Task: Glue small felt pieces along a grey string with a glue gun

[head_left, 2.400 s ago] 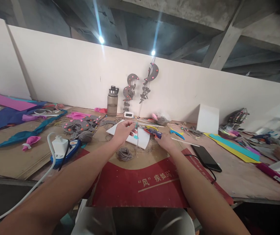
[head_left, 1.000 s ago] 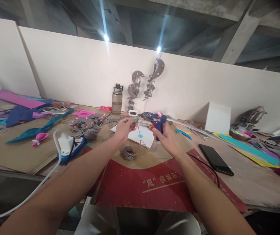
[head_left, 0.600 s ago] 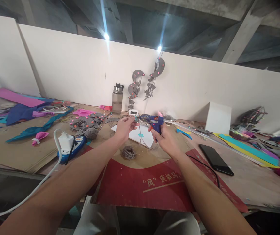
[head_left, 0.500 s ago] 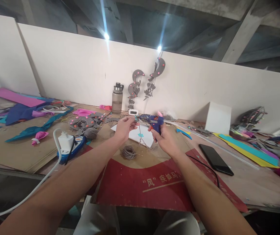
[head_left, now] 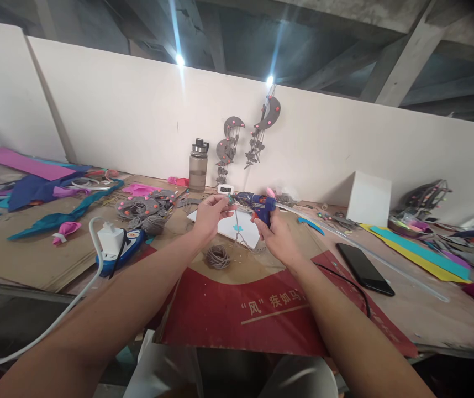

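My right hand (head_left: 277,235) is wrapped round the handle of a blue hot glue gun (head_left: 263,205), whose nozzle points left. A long clear glue stick (head_left: 345,235) trails from its back end. Between the fingertips of my left hand (head_left: 207,219) is a small teal piece (head_left: 231,198), close to the nozzle; whether they touch I cannot tell. Grey yarn (head_left: 237,218) hangs below the piece. Under my hands lies a white sheet (head_left: 224,225) with a teal flower-shaped cutout (head_left: 237,227) on it. A coil of grey yarn (head_left: 217,257) rests in front of the sheet.
A blue power strip (head_left: 131,251) with a white plug stands left of my forearm. To the right lie a black phone (head_left: 364,269) and the gun's cord (head_left: 351,281). A water bottle (head_left: 198,166) and a small clock (head_left: 225,189) stand by the wall.
The glue stick's far end has shifted slightly to the right and down. Both hands keep nearly the same place and grip.
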Tool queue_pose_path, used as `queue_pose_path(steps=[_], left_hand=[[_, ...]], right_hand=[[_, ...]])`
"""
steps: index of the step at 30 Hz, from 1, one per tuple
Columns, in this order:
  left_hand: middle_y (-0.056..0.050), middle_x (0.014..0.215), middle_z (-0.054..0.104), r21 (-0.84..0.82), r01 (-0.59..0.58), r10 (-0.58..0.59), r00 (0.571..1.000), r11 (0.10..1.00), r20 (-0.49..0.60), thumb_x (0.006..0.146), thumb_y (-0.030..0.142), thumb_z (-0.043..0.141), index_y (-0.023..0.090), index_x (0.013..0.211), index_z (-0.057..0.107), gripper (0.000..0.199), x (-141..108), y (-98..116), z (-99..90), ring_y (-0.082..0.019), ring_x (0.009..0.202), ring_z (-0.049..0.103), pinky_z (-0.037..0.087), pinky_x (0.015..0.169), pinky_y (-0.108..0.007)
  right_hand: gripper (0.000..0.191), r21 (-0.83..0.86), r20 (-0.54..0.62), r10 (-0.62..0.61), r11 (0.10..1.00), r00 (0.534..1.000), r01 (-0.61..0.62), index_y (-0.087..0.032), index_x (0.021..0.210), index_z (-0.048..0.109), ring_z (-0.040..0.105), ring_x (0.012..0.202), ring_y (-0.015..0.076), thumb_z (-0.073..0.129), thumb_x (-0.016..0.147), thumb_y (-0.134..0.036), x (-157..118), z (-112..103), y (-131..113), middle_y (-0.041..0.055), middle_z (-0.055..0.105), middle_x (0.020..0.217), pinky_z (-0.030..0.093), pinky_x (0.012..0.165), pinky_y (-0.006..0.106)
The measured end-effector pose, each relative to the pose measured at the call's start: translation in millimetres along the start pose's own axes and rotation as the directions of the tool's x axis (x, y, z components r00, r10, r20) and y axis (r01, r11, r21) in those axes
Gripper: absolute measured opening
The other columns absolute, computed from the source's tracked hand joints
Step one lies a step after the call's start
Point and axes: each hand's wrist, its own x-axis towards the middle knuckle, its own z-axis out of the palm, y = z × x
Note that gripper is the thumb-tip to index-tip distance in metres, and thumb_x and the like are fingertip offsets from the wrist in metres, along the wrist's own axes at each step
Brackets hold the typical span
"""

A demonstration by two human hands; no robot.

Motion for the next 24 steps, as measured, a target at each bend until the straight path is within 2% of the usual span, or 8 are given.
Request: queue_pose_path(steps=[6, 12, 19, 24], left_hand=[[-0.001, 0.069, 0.060, -0.018, 0.002, -0.003, 1.000, 1.000, -0.009, 0.063, 0.024, 0.072, 0.013, 0.072, 0.056, 0.022, -1.5, 2.0, 2.0, -0.016, 0.068, 0.067, 0.049, 0.058, -0.024], [-0.001, 0.070, 0.060, -0.026, -0.004, 0.004, 1.000, 1.000, -0.010, 0.063, 0.023, 0.073, 0.013, 0.071, 0.056, 0.021, -1.4, 2.5, 2.7, -0.016, 0.067, 0.067, 0.049, 0.057, -0.023], [-0.001, 0.068, 0.059, -0.032, -0.009, 0.009, 1.000, 0.999, -0.007, 0.063, 0.023, 0.072, 0.013, 0.072, 0.056, 0.020, -1.0, 1.5, 1.8, -0.017, 0.068, 0.067, 0.050, 0.057, -0.024], [-0.001, 0.070, 0.060, -0.023, -0.009, 0.009, 1.000, 1.000, -0.010, 0.063, 0.024, 0.072, 0.013, 0.072, 0.057, 0.021, -0.6, 1.0, 1.6, -0.016, 0.068, 0.067, 0.050, 0.057, -0.024]], right_hand=[[0.035, -0.098, 0.011, -0.036, 0.995, 0.999, 0.037, -0.019, 0.118, 0.046, 0.058, 0.082, 0.0229, 0.048, 0.086, -0.034, -1.2, 2.0, -0.4, 0.0089, 0.062, 0.088, 0.047, 0.074, 0.037], [0.039, -0.175, -0.027, -0.107, 0.979, 0.994, 0.100, -0.019, 0.123, 0.042, 0.058, 0.086, 0.0229, 0.046, 0.087, -0.031, -0.7, 1.6, -1.5, 0.0100, 0.062, 0.098, 0.048, 0.076, 0.038], [0.035, -0.208, 0.005, -0.062, 0.976, 0.998, 0.062, -0.018, 0.119, 0.043, 0.059, 0.084, 0.0240, 0.043, 0.088, -0.034, -1.6, 2.9, -0.4, 0.0107, 0.062, 0.094, 0.049, 0.074, 0.040], [0.036, -0.193, -0.009, -0.085, 0.978, 0.996, 0.082, -0.019, 0.121, 0.041, 0.059, 0.085, 0.0236, 0.043, 0.088, -0.032, -1.3, 2.3, -2.5, 0.0116, 0.061, 0.101, 0.049, 0.075, 0.039]])
